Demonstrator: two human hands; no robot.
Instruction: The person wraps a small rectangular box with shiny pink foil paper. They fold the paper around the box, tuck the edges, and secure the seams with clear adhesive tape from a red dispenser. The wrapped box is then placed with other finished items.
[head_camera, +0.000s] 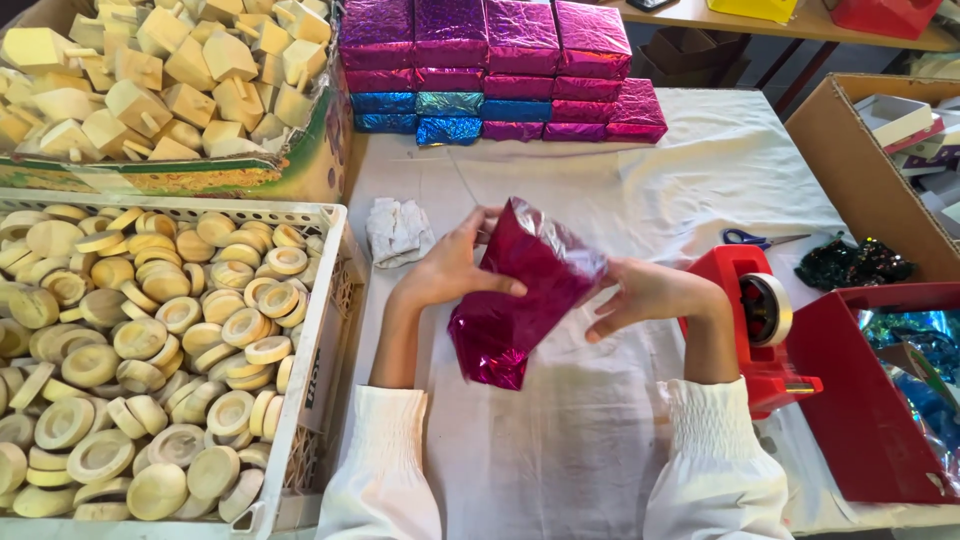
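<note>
A sheet of shiny magenta foil (520, 295), wrapped loosely around something hidden inside, is held above the white cloth-covered table (560, 440). My left hand (450, 268) grips its left side with the thumb pressed across the foil. On the right edge, my right hand (648, 295) holds it with the fingers tucked underneath. Both arms wear white sleeves.
A white crate (320, 330) of round wooden discs stands at left, a cardboard box of wooden blocks (150, 80) behind it. Stacked foil-wrapped packages (490, 70) sit at the back. A red tape dispenser (755, 320), blue scissors (750, 239), a crumpled white cloth (398, 230) and a red bin (860, 400) lie nearby.
</note>
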